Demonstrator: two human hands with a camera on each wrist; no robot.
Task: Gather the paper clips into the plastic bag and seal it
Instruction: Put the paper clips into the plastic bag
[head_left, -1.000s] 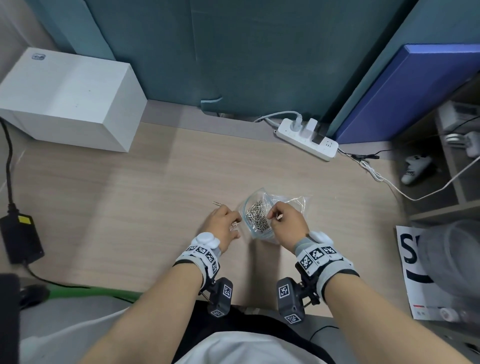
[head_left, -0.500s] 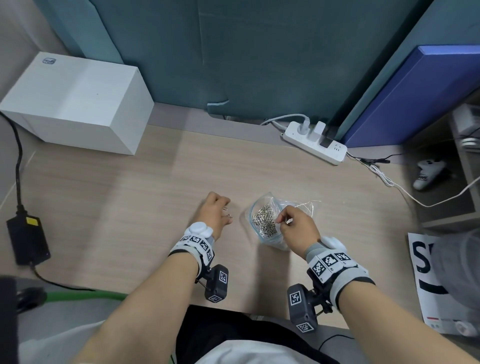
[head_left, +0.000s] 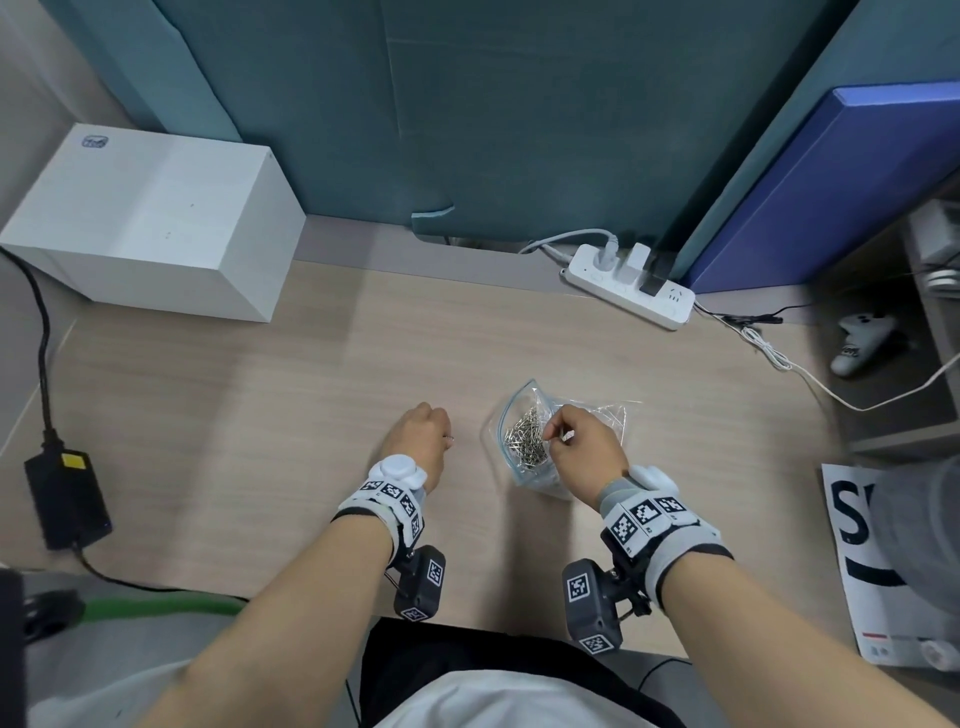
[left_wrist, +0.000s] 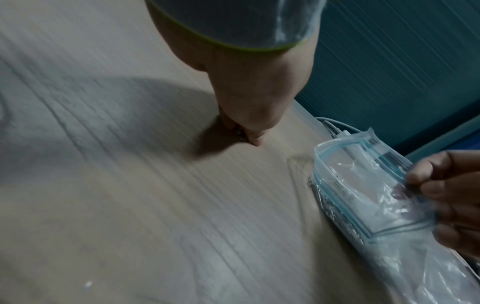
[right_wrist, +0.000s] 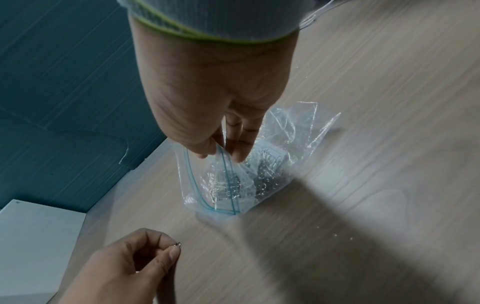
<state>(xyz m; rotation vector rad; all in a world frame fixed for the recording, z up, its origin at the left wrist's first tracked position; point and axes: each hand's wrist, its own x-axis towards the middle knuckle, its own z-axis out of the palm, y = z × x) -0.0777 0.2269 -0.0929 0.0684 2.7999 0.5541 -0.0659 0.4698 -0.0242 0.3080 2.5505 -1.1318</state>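
On the desk (head_left: 260, 415), plastic bag (head_left: 524, 467) holds paper clips (head_left: 524, 441).

Between the left hand (head_left: 421, 439) and the clear blue-zip plastic bag (head_left: 524, 467) runs a narrow strip of bare light wood-grain table (head_left: 260, 441), wide enough to pass a hand. Left of that hand the table lies open as far as the large white rectangular box (head_left: 156, 228) and the black power brick (head_left: 67, 499) at the left edge. Behind the bag, open table reaches the white power strip (head_left: 631, 288), whose thin white cable (head_left: 779, 358) trails along the right side.
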